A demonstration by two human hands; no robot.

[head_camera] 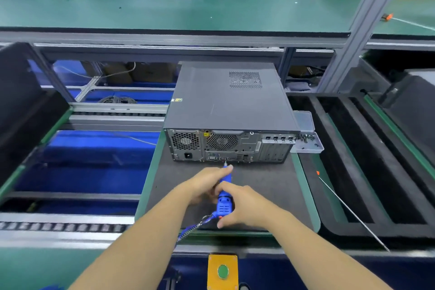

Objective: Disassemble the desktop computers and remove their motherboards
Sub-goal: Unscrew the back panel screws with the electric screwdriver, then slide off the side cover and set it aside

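Nearest the camera, 2 bare forearms reach forward over the counter point(164, 195) and meet on a blue electric screwdriver point(224, 198). Fingers of the right hand point(242, 202) curl round its fat rear body, just above the coiled tether point(193, 228) clipped to its tail. Fingers of the left hand point(207, 183) pinch the slimmer front barrel, steadying it close behind the bit.

Just beyond the fingers, the desktop computer point(230, 110) lies flat on the dark mat, its rear panel facing the person and its length running away toward the far side. Its lid looks closed, so the motherboard seems to be still inside. The screwdriver's long axis points near-to-far, almost square to that panel, and its tip sits at the lower row of ports, touching or nearly so; I cannot tell which. Any screw under the tip is too small to make out.

To the right of the case, touching its corner, an open clear plastic box point(308, 142) holds loose dark screws. The left hand is nearer the panel, so it likely guides the tip while the right drives.
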